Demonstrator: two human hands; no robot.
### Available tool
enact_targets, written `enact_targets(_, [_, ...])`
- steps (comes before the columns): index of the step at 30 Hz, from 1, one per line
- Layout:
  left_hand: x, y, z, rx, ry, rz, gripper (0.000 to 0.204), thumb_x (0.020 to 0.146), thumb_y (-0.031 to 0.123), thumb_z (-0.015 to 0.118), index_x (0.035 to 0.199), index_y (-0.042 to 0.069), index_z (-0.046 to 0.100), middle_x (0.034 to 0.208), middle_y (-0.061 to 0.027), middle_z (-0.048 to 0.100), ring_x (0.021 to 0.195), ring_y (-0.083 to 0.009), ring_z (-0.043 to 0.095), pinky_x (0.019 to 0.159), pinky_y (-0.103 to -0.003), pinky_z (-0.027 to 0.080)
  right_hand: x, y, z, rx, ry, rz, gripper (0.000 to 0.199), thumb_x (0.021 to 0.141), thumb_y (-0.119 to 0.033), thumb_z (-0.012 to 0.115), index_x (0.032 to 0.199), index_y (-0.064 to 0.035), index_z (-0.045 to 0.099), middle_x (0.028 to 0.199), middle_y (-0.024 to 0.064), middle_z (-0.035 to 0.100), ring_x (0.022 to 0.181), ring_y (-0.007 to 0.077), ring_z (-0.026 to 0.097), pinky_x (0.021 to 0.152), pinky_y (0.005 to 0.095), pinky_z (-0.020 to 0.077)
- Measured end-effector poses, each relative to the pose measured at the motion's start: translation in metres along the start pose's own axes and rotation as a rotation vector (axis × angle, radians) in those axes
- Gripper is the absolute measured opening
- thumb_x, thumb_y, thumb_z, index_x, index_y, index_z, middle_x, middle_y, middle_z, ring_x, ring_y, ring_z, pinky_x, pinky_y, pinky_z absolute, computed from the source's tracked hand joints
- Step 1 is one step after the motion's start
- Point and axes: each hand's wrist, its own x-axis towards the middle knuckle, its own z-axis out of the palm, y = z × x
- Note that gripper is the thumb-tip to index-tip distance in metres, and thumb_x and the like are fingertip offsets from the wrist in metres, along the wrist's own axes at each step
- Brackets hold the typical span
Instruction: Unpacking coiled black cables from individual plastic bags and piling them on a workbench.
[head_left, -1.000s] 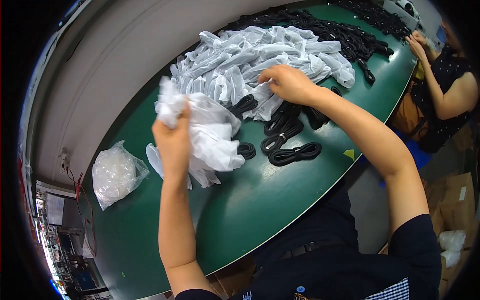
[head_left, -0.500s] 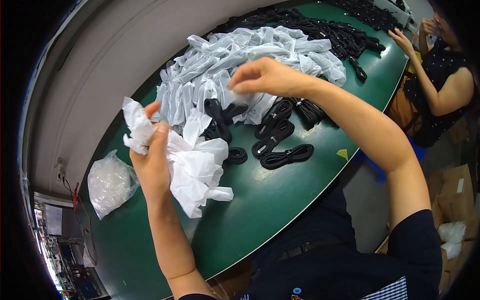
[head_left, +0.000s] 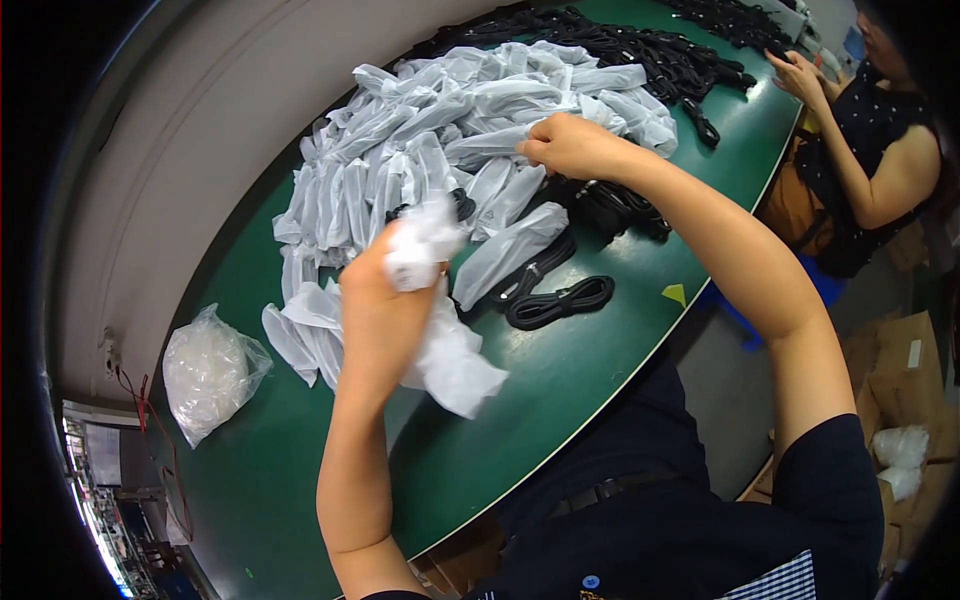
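My left hand [head_left: 385,315] is closed round a bunch of crumpled white plastic bags [head_left: 455,370], slightly smeared by motion, over the near side of the table. Fingers bent together, my right hand [head_left: 575,148] hovers at the front edge of a large heap of pale translucent bags [head_left: 430,110] with dark contents. Whatever its fingertips grip, if anything, is hidden. Between the hands, a long translucent bag [head_left: 512,255] lies slanted beside coiled black cables [head_left: 560,302]. More black cable coils [head_left: 615,210] lie just below my right wrist.
A clear bag of whitish material [head_left: 215,375] rests at the left of the green table [head_left: 560,370]. Many black cables [head_left: 640,55] are heaped at the back. Another person [head_left: 870,150] works at the right. Cardboard boxes [head_left: 895,360] stand on the floor there.
My left hand has swung right with the white bags. My right hand has moved right, its fingers drawn closer together. A long translucent bag now lies among the front cables.
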Motion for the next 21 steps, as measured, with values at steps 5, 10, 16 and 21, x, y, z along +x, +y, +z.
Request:
enact_targets(5, [0.038, 0.014, 0.071, 0.665, -0.219, 0.199, 0.031, 0.068, 0.009, 0.068, 0.1, 0.008, 0.064, 0.087, -0.0168, 0.066, 0.083, -0.0329, 0.063, 0.071, -0.041, 0.05, -0.002, 0.021, -0.004, 0.245, -0.038, 0.146, 0.021, 0.084, -0.022, 0.058, 0.08, -0.0022, 0.064, 0.063, 0.0029, 0.06, 0.053, 0.0099, 0.054, 0.049, 0.0252, 0.0441])
enact_targets(10, [0.06, -0.012, 0.099, 0.754, -0.276, 0.201, 0.022, 0.069, 0.01, 0.064, 0.09, 0.009, 0.065, 0.077, -0.0156, 0.066, 0.075, -0.0337, 0.065, 0.067, -0.044, 0.05, 0.001, 0.082, -0.028, 0.131, 0.326, 0.041, 0.018, 0.078, -0.021, 0.061, 0.085, -0.0061, 0.068, 0.073, 0.0106, 0.067, 0.067, 0.0219, 0.065, 0.066, 0.0338, 0.0499])
enact_targets(16, [0.068, -0.022, 0.037, 0.173, -0.113, -0.041, 0.022, 0.078, 0.009, 0.062, 0.099, 0.004, 0.066, 0.083, -0.0124, 0.069, 0.077, -0.0213, 0.065, 0.072, -0.033, 0.049, -0.002, 0.114, -0.042, 0.023, 0.483, 0.134, 0.026, 0.079, -0.029, 0.063, 0.093, -0.0081, 0.068, 0.087, 0.0112, 0.069, 0.083, 0.0251, 0.065, 0.075, 0.036, 0.0499])
enact_targets(21, [0.061, -0.001, -0.028, -0.047, 0.371, -0.19, 0.023, 0.088, 0.026, 0.064, 0.087, 0.003, 0.066, 0.073, 0.0035, 0.058, 0.065, -0.0047, 0.049, 0.058, -0.022, 0.038, 0.024, 0.102, -0.028, -0.025, 0.374, 0.157, 0.027, 0.079, -0.033, 0.063, 0.086, -0.0078, 0.069, 0.084, 0.0127, 0.068, 0.081, 0.0286, 0.065, 0.074, 0.0381, 0.0499])
